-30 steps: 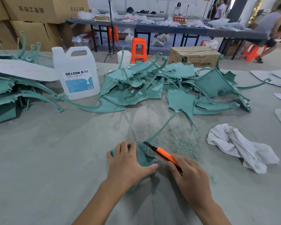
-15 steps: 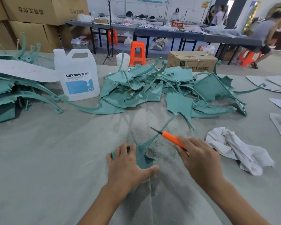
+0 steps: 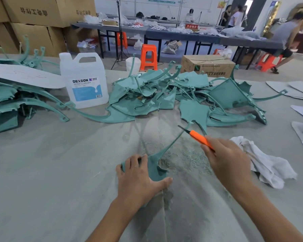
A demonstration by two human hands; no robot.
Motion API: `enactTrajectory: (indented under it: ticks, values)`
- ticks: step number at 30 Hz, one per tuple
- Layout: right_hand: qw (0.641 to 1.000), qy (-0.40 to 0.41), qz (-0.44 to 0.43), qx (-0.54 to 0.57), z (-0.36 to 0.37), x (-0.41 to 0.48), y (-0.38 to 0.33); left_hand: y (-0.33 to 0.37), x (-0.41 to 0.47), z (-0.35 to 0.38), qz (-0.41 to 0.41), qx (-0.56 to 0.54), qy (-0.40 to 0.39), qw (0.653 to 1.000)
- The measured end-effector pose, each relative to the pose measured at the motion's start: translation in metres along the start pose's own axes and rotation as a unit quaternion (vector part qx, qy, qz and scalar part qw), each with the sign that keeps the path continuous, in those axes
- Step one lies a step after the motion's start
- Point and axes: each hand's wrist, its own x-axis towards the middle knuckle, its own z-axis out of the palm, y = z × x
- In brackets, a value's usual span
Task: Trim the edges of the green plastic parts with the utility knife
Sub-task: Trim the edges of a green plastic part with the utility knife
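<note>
From where I sit, the green plastic part point(image 3: 154, 165) nearest the camera reads as moulded plastic, matt teal and smooth on its face. The pile of green parts point(image 3: 164, 95) behind it has the same dull finish. The utility knife point(image 3: 194, 135) has a bright orange plastic handle point(image 3: 200, 138) with a slight sheen, and a dark metal blade point(image 3: 183, 128). I see the desk point(image 3: 51, 163) covered in grey felt-like cloth, matt, fuzzy and creased, dusted with fine pale-green shavings point(image 3: 191, 154). The white rag point(image 3: 269, 165) is soft, crumpled cloth. The jug point(image 3: 84, 70) is translucent white plastic with a smooth printed label point(image 3: 85, 88). The boxes point(image 3: 42, 13) are plain brown cardboard, and the stool point(image 3: 148, 55) is glossy orange plastic.
</note>
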Motion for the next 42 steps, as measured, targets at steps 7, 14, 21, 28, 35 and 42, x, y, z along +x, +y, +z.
enactTrajectory:
  ticks: [7,14,21,28,35,42]
  values:
    - [0.994,-0.083,-0.054,0.041,0.013,-0.031,-0.013,0.000,-0.001,0.000,0.001,-0.001,-0.001,1.000]
    - [0.999,-0.004,-0.019,0.028,0.009,-0.016,-0.004,0.000,-0.002,0.000,0.000,-0.002,0.000,1.000]
    - [0.999,-0.042,-0.013,0.018,0.018,-0.023,-0.001,0.001,-0.001,-0.001,0.006,-0.002,0.000,1.000]
    - [0.998,-0.025,-0.031,0.044,0.010,-0.027,-0.022,0.001,-0.001,0.001,0.004,0.003,0.013,1.000]
    - [0.993,-0.060,0.071,0.071,0.019,-0.028,-0.003,0.000,-0.002,0.000,0.010,-0.011,0.008,1.000]
    - [0.969,-0.044,0.137,0.199,0.011,-0.016,-0.019,0.002,-0.004,-0.004,-0.004,-0.008,0.002,1.000]
